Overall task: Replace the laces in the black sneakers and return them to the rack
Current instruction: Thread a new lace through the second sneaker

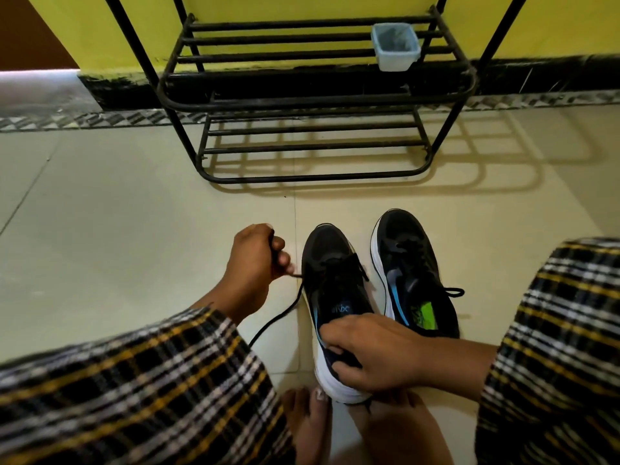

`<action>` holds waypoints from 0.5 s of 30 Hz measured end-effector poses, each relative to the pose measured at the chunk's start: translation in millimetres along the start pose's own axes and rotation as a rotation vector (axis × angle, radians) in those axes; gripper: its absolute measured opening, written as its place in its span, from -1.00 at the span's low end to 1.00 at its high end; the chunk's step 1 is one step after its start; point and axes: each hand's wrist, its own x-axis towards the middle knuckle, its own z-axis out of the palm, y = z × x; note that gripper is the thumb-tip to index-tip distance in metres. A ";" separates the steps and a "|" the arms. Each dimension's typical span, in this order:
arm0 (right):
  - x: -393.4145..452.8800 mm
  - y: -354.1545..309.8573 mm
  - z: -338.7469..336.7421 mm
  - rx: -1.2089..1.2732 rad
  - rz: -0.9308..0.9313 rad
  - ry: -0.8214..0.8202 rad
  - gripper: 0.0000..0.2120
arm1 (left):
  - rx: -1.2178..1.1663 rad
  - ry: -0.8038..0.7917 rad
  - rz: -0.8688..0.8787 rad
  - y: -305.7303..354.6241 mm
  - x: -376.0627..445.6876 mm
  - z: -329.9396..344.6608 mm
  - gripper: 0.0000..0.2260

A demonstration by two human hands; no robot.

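Observation:
Two black sneakers with white soles stand on the tiled floor, toes pointing at the rack. My right hand (372,350) grips the heel of the nearer, left sneaker (330,280), thumb on the sole side and fingers over the collar. My left hand (255,260) is curled round a black lace (285,310) beside that shoe's toe; the lace trails down toward my sleeve. The right sneaker (412,273) stands alone, with a blue swoosh, a green insole and a loose lace end at its side.
A black metal shoe rack (312,99) stands against the yellow wall, with two bare lower shelves. A pale blue plastic tub (396,45) sits on the upper shelf at the right. My bare feet (312,424) are just below the held sneaker.

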 end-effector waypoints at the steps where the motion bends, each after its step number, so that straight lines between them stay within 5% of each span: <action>1: 0.4 1.6 0.9 0.006 0.008 0.002 -0.82 | 0.115 -0.019 0.026 -3.5 -0.5 -2.6 -0.78; 5: 1.2 3.9 1.3 0.053 0.052 -0.001 -0.83 | 1.200 -0.247 0.396 -29.5 -0.5 -24.2 -0.84; 7: 1.9 3.6 1.3 0.076 0.072 0.004 -0.85 | 1.524 -0.429 0.449 -40.5 3.0 -29.8 -0.75; 9: 1.8 3.2 2.9 0.094 0.095 0.011 -0.87 | 1.414 -0.455 0.485 -42.0 2.8 -27.7 -0.76; 12: 2.4 3.6 5.2 0.101 0.116 0.013 -0.87 | 0.997 -0.266 0.601 -33.8 4.8 -22.2 -0.77; 15: 5.8 5.0 8.0 0.139 0.146 0.004 -0.86 | 0.394 -0.225 0.368 -15.8 -0.8 -12.3 -0.73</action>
